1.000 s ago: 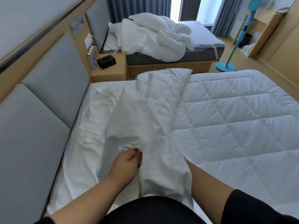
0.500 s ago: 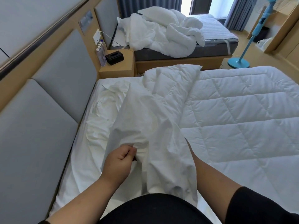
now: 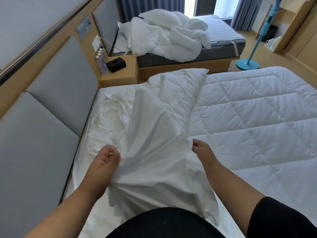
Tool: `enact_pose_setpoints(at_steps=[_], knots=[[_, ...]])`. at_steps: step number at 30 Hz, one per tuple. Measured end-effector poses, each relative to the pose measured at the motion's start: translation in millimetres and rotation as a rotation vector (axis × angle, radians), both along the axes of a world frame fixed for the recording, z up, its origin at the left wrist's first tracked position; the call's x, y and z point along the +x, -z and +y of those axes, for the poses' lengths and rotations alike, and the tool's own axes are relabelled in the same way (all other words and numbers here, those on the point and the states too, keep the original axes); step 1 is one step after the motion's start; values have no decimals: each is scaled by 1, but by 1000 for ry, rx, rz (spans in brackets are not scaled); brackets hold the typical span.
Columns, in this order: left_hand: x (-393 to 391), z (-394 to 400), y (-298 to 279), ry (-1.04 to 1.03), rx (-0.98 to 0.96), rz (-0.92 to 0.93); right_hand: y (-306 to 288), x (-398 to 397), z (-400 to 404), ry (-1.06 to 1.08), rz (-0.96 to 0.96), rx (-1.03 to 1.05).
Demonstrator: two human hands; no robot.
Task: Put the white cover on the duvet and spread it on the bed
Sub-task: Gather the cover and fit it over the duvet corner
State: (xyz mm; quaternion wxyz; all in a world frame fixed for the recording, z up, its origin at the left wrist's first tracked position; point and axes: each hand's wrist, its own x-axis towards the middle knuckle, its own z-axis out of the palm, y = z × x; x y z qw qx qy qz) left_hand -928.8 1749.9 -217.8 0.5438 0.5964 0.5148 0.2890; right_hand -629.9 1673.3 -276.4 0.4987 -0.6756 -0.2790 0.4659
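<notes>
Both hands work the white cover [image 3: 154, 143]: the left hand [image 3: 104, 162] has its grip bunched on a fold of it, fingers curled in, while the right hand [image 3: 202, 152] is half buried in the cloth, so whether its grip pinches anything I cannot tell. Right of the grip lies the quilted duvet [image 3: 248, 117], spread over the bed [image 3: 89, 212], its near corner hidden under the cover. Beyond the grip, a black tissue box [image 3: 116, 65] sits on the nightstand [image 3: 120, 75].
</notes>
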Motion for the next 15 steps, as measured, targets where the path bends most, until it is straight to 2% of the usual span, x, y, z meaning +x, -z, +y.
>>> enact_pose_setpoints(at_steps=[2,3,4,8,10,13,15], knots=[[-14,9,10,335,235,660,-6,5,1,68,115,80],[-18,16,16,415,273,889,-10,7,2,74,153,122],[-19,22,19,432,237,1027,-13,7,4,50,173,158],[-16,38,29,417,87,1277,-21,-4,6,-127,167,155],[-8,36,23,468,89,1357,-20,-8,7,-174,165,101],[14,23,-15,563,235,1515,-15,-13,10,-230,72,25],[39,11,-56,606,466,1591,-15,-19,11,-240,80,7]])
